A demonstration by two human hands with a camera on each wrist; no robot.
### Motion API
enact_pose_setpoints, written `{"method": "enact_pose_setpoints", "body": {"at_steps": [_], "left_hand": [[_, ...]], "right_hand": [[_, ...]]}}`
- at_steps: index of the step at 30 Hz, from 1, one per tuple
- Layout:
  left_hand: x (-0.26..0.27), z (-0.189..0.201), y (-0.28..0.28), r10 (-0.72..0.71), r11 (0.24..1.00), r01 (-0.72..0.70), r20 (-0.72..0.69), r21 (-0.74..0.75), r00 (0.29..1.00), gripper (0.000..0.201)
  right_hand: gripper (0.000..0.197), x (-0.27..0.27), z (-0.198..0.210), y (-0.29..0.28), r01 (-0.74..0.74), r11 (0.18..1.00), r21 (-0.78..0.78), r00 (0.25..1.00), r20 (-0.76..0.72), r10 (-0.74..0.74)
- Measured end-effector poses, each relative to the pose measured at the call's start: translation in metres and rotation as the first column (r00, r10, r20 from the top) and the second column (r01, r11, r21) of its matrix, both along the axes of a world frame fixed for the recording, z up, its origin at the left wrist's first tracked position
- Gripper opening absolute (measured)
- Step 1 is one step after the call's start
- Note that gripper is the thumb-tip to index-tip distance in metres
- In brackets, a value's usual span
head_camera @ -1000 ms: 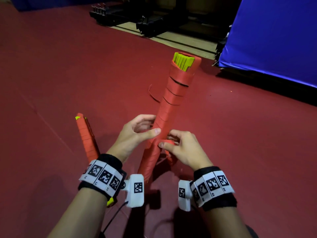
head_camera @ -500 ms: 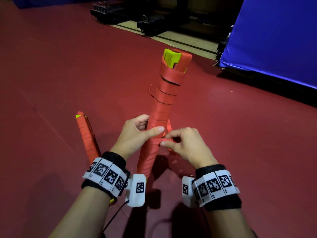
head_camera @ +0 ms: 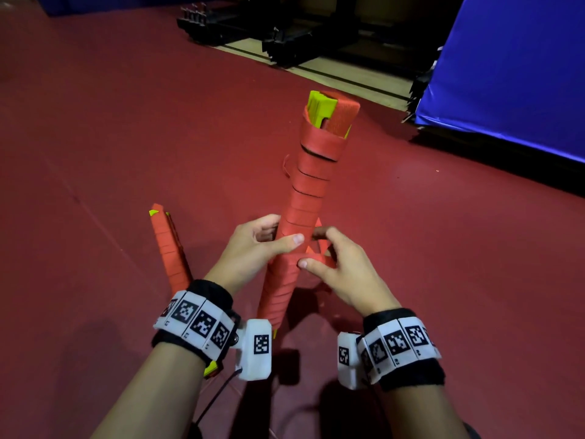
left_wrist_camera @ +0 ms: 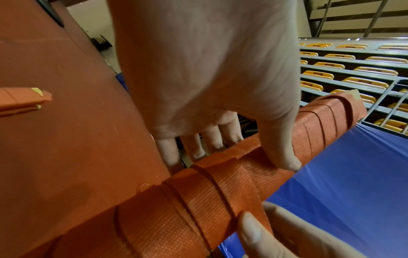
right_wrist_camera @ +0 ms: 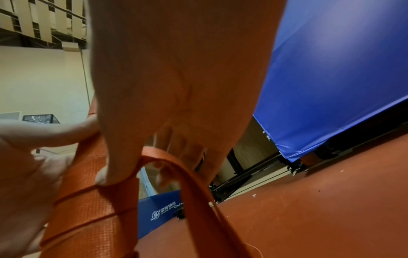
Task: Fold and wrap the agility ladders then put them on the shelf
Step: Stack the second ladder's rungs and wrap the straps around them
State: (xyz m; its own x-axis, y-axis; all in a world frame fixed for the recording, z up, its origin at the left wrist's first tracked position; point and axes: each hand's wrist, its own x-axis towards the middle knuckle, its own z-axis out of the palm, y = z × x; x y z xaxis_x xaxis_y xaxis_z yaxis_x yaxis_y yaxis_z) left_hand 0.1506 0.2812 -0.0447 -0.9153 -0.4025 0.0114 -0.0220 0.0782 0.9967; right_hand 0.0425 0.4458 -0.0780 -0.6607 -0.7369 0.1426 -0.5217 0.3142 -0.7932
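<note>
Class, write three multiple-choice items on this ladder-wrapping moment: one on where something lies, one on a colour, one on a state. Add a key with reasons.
1. Where does the second wrapped ladder lie?
A. On the red floor, left of the left hand
B. On a shelf
C. On the blue mat

2. What colour are the rungs poking out of the held ladder bundle?
A. Blue
B. Yellow-green
C. White

3. How is the strap at the right hand?
A. Fully wound
B. Cut off
C. A loose loop, not yet wound flat

Key: A, it lies on the floor beside that wrist; B, the bundle's top shows yellow-green; C, the right wrist view shows an open loop.
</note>
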Motion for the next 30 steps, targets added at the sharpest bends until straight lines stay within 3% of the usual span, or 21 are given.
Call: {"method": "enact_pose_setpoints", "body": {"at_steps": [4, 11, 14, 18, 22, 26, 30], "left_hand": [[0.002, -0.004, -0.002, 0.04, 0.998, -0.039, -0.018, 0.056, 0.999, 0.03], [-0.005, -0.005, 0.008, 0.229, 0.957, -0.238, -0.073, -0.168, 0.971, 0.038], [-0.006, -0.006, 0.007, 0.278, 0.94, -0.282, -0.046, -0.194, 0.959, 0.045], [-0.006, -0.002, 0.001, 0.291, 0.938, -0.288, -0.011, -0.191, 0.957, 0.035], [-0.002, 0.005, -0.002, 0.214, 0.964, -0.205, 0.036, -0.169, 0.976, 0.033], [0.002, 0.003, -0.003, 0.17, 0.984, -0.167, 0.039, -0.065, 0.985, 0.029], [0.004, -0.004, 0.005, 0.228, 0.965, -0.231, -0.037, -0.126, 0.973, 0.028]], "right_hand": [[0.043, 0.004, 0.0, -0.001, -0.022, 0.995, 0.1, 0.998, -0.061, 0.028], [0.027, 0.017, 0.015, -0.002, 0.101, 0.982, 0.162, 0.965, -0.256, -0.057], [0.022, 0.021, 0.017, 0.001, 0.134, 0.987, 0.085, 0.934, -0.344, -0.097], [0.021, 0.018, 0.013, -0.001, 0.113, 0.994, 0.002, 0.889, -0.448, -0.1], [0.024, 0.021, 0.008, 0.0, 0.163, 0.985, -0.048, 0.91, -0.377, -0.169], [0.045, 0.025, 0.008, -0.004, 0.053, 0.988, 0.142, 0.979, -0.202, -0.023], [0.035, 0.027, 0.001, -0.01, 0.034, 0.989, 0.142, 0.983, -0.183, -0.008]]}}
